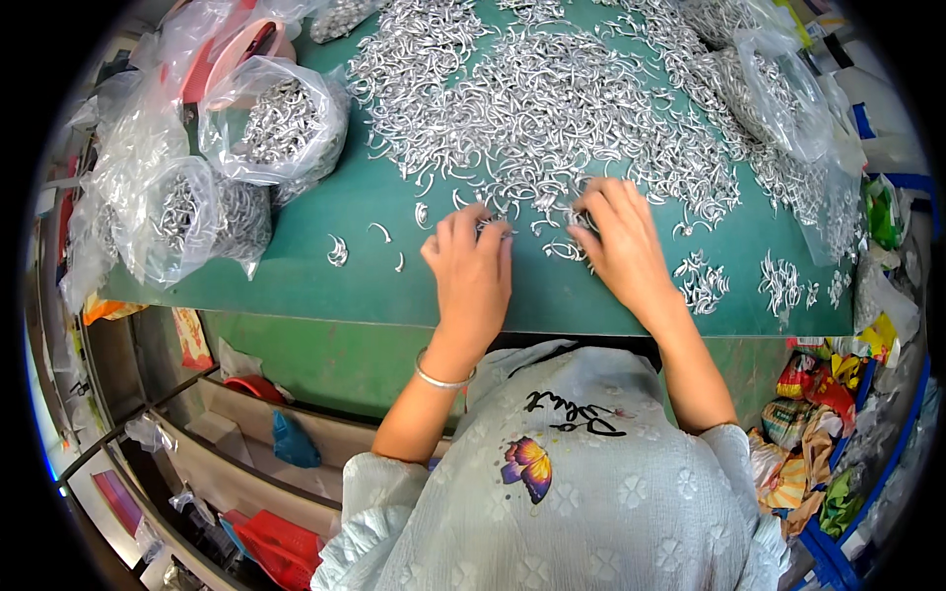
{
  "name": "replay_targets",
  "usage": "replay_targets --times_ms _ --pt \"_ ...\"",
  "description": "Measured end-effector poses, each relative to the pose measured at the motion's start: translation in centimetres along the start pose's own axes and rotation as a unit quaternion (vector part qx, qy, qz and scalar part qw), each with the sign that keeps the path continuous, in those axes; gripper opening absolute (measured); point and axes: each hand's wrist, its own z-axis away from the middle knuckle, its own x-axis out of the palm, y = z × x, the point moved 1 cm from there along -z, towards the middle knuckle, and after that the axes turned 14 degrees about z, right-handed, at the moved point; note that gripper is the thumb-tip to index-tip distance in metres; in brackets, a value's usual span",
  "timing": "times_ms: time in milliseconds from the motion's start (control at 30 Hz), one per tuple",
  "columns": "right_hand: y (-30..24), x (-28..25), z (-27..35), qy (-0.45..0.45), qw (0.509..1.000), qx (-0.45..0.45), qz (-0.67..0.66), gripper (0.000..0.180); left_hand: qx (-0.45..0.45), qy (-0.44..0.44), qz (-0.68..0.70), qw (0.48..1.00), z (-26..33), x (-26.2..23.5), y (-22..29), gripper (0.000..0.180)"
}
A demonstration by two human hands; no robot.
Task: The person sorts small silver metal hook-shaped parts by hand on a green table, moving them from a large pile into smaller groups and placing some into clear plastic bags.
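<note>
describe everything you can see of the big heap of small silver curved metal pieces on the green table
The big heap of small silver curved metal pieces looks like shiny, hook-shaped bits of bent wire or strip, loosely tangled. It spreads across the far half of the flat green table top, thinning to scattered strays and small clusters near the front edge. The left hand and right hand rest fingers-down on its near fringe. Clear plastic bags of similar pieces lie beside it.

shiny metal hooks, matt green tabletop
</note>
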Motion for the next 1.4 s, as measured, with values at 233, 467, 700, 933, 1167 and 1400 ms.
replay_targets --times_ms 233,467,700,933,1167,1400 --pt "-0.6 1.3 -2.0 0.009 0.999 0.042 0.017 0.015 0.017 -0.003 0.010 1.000 -2.3 1.8 1.3 0.022" --pt "0.4 0.9 -1.6 0.046 0.997 0.064 -0.017 0.012 0.021 0.014 0.007 1.000 -2.9 2.4 0.5 0.023" --pt "0.3 0.7 -0.5 0.045 0.967 0.160 -0.193 0.015 0.041 -0.012 0.043 0.998 -3.3 2.2 0.5 0.019" --pt "0.2 0.2 -0.8 0.021 0.979 0.108 -0.170 0.018 0.067 -0.014 0.102 0.992 -3.2 2.1 -0.1 0.013" --pt "-1.5 0.0 -1.3 0.007 0.976 0.106 -0.191 0.011 0.024 0.045 0.160 0.986 -2.3 0.1 0.1 0.011" --pt "-6.1 1.4 -2.3 -0.051 0.941 0.108 -0.316 0.013 -0.205 0.110 0.460 0.857 0.9 -2.0 0.7 0.012"
